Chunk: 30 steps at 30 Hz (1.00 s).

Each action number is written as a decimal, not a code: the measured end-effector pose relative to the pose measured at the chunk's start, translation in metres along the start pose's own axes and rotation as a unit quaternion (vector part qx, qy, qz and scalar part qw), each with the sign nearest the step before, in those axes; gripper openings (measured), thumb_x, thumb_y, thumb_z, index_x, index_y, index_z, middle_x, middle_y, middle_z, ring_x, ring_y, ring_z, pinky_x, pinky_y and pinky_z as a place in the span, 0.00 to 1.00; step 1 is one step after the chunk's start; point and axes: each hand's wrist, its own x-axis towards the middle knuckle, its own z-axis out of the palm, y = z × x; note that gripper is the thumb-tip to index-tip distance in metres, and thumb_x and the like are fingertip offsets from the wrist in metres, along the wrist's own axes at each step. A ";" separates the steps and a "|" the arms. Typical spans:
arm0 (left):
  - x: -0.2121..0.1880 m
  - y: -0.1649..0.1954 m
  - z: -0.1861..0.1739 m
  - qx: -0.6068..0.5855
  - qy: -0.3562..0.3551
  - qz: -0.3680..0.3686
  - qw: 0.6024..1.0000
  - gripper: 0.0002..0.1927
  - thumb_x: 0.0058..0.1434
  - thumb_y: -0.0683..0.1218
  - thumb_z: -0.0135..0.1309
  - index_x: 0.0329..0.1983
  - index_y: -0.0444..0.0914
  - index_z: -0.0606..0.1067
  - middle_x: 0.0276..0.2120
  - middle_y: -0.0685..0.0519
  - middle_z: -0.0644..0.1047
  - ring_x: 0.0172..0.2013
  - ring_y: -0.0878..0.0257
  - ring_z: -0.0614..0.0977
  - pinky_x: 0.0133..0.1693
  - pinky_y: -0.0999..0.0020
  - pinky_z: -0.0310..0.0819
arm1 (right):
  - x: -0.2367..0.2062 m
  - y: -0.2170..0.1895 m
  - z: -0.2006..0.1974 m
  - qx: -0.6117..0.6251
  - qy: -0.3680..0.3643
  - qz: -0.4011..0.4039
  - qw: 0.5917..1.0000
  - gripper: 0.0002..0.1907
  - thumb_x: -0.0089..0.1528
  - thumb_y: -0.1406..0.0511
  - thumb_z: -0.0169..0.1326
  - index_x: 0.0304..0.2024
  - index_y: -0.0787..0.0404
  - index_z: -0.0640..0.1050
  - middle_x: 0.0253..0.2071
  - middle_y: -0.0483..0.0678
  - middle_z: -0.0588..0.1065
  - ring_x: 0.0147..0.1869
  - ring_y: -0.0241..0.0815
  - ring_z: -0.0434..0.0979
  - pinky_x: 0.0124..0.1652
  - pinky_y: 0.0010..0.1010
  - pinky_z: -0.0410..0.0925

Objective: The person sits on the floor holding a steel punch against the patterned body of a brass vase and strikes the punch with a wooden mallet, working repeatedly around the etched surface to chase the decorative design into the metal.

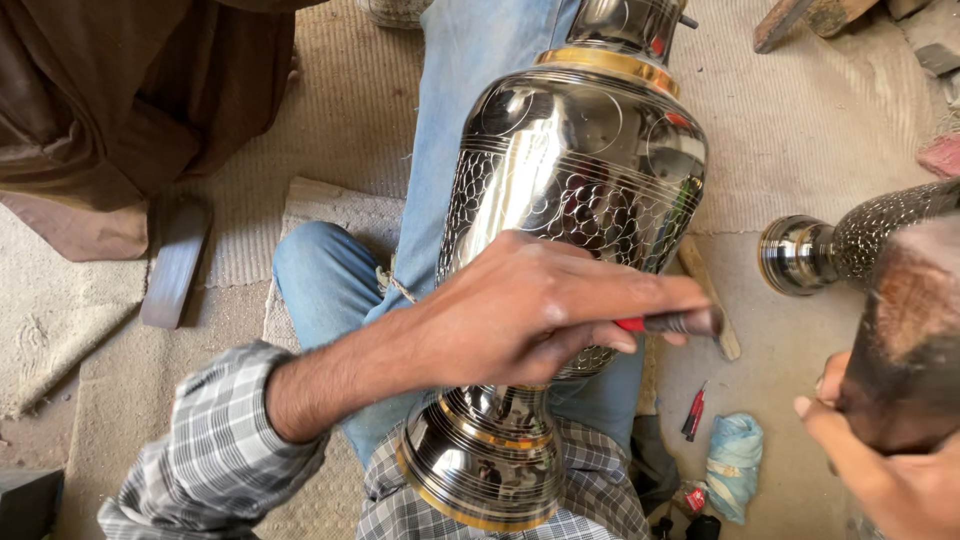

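Left hand (530,305) grip: fingers pinched tight round a thin red-handled engraving tool (668,322), tip pointing right, held against the flank of the big metal vase (570,200). Vase lies lengthwise along the person's jeans-clad leg (330,275), foot towards the camera, neck away, gold bands at both ends. Right hand (880,460) at lower right, grip closed round a dark rounded object (905,350), blurred, looks like a mallet head; can't confirm. Judgement: for clean lines, keep the tool low on the curve, brace the wrist on the vase body, keep the vase from rolling on the lap. Outward: second engraved vessel (850,245) on the floor at right, wooden stick (708,295) beside the vase, red pen-like tool (694,410) and blue cloth (733,465) on the mat.
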 end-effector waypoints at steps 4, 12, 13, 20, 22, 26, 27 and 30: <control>0.011 -0.006 -0.008 -0.049 -0.078 0.035 0.995 0.33 0.61 0.35 0.55 0.69 0.48 0.67 0.58 0.59 0.80 0.51 0.64 0.87 0.45 0.73 0.85 | -0.020 -0.034 0.042 0.152 0.096 -0.070 0.981 0.19 0.53 0.75 0.61 0.45 0.63 0.73 0.33 0.47 0.74 0.32 0.35 0.74 0.35 0.27 0.68; 0.025 -0.016 -0.008 -0.038 -0.210 0.066 0.975 0.30 0.64 0.40 0.59 0.69 0.51 0.69 0.47 0.63 0.85 0.40 0.68 0.86 0.31 0.68 0.73 | -0.037 -0.028 0.067 -0.093 0.157 -0.195 0.964 0.11 0.51 0.78 0.61 0.33 0.65 0.75 0.33 0.51 0.74 0.34 0.43 0.76 0.40 0.34 0.70; 0.029 -0.017 -0.005 -0.028 -0.236 0.054 0.970 0.31 0.63 0.40 0.59 0.69 0.52 0.70 0.45 0.64 0.86 0.36 0.70 0.86 0.28 0.66 0.71 | -0.041 -0.024 0.067 -0.076 0.156 -0.182 0.968 0.11 0.51 0.77 0.62 0.33 0.65 0.75 0.33 0.51 0.75 0.33 0.42 0.76 0.40 0.32 0.70; 0.040 -0.023 0.004 -0.027 -0.295 0.069 0.953 0.30 0.63 0.42 0.59 0.68 0.56 0.70 0.42 0.68 0.86 0.26 0.74 0.83 0.24 0.68 0.70 | -0.063 -0.003 0.080 0.138 0.209 -0.136 0.959 0.13 0.62 0.72 0.64 0.42 0.61 0.71 0.37 0.46 0.75 0.40 0.31 0.78 0.47 0.20 0.74; 0.040 -0.023 0.003 0.005 -0.314 0.059 0.947 0.33 0.60 0.41 0.59 0.68 0.58 0.70 0.39 0.70 0.86 0.24 0.71 0.82 0.26 0.69 0.73 | -0.064 -0.003 0.084 0.166 0.241 -0.134 0.947 0.14 0.67 0.73 0.62 0.46 0.62 0.68 0.39 0.47 0.74 0.43 0.32 0.78 0.51 0.21 0.75; 0.043 -0.024 0.006 -0.018 -0.323 0.096 0.942 0.29 0.62 0.45 0.59 0.65 0.61 0.71 0.40 0.71 0.86 0.30 0.72 0.84 0.28 0.66 0.74 | -0.058 -0.008 0.091 -0.016 0.227 -0.121 0.966 0.15 0.60 0.77 0.61 0.39 0.65 0.67 0.34 0.55 0.73 0.32 0.42 0.76 0.38 0.29 0.71; 0.045 -0.023 0.007 -0.019 -0.329 0.108 0.938 0.29 0.62 0.45 0.60 0.64 0.62 0.71 0.39 0.71 0.86 0.31 0.70 0.85 0.29 0.65 0.74 | -0.056 -0.009 0.093 -0.070 0.213 -0.124 0.967 0.15 0.56 0.78 0.63 0.35 0.64 0.68 0.32 0.57 0.75 0.28 0.44 0.77 0.32 0.31 0.71; 0.049 -0.020 0.005 -0.023 -0.342 0.134 0.930 0.29 0.61 0.45 0.61 0.64 0.62 0.72 0.39 0.70 0.86 0.34 0.68 0.85 0.32 0.64 0.75 | -0.052 -0.010 0.099 0.238 0.264 -0.153 0.922 0.16 0.66 0.71 0.64 0.44 0.58 0.68 0.39 0.43 0.74 0.38 0.28 0.78 0.49 0.20 0.76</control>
